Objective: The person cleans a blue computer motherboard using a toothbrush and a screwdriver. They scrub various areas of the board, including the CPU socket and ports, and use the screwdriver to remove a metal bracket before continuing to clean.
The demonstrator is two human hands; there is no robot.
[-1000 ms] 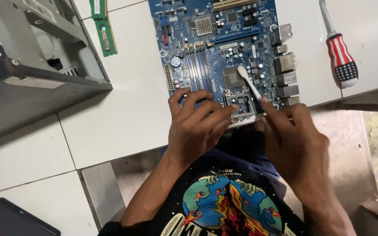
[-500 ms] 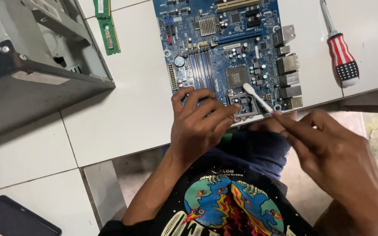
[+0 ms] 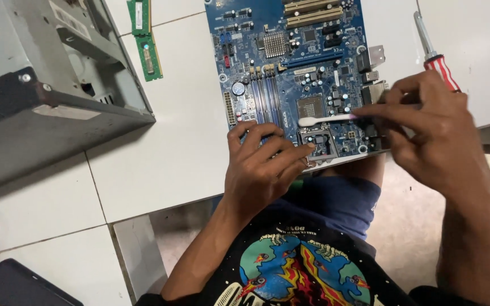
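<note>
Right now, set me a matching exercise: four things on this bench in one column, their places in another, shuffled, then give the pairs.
Things:
1. cotton swab
2. memory stick
3. screwdriver
4. computer case

Places:
A. far left of the white tiled bench, lying open
B. pinched in the right hand, tip over the motherboard by the socket
C. right of the motherboard, partly behind the right hand
D. between the case and the motherboard

Pairs: 1-B, 2-D, 3-C, 4-A

The left hand rests on the motherboard's near edge.
</note>
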